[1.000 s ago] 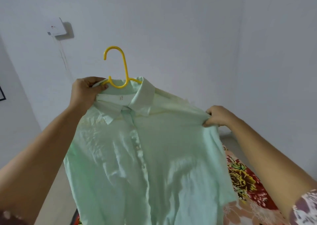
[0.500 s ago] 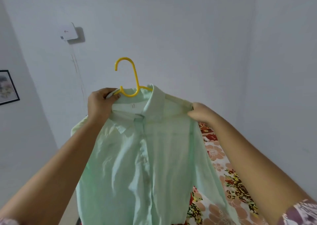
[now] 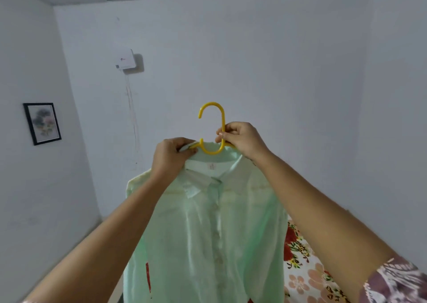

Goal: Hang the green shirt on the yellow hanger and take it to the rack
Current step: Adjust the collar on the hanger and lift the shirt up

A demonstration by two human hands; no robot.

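pale green collared button-front shirt (image 3: 208, 233), draped on yellow plastic hanger (image 3: 223, 127), held up in mid-air before a white wall; front facing the camera, collar at top, body hanging straight down. left hand (image 3: 171, 157) — fingers curled, gripping the hanger's left arm together with the collar edge. right hand (image 3: 242, 141) — thumb and fingers pinching the hanger's neck below the hook, just above the collar. hook upright in open air. lower right, behind the shirt: floral-printed bedsheet (image 3: 300, 268) in red, peach and white. on the walls: small white box (image 3: 125, 58) with trailing cable; black-framed picture (image 3: 42, 123) at left.
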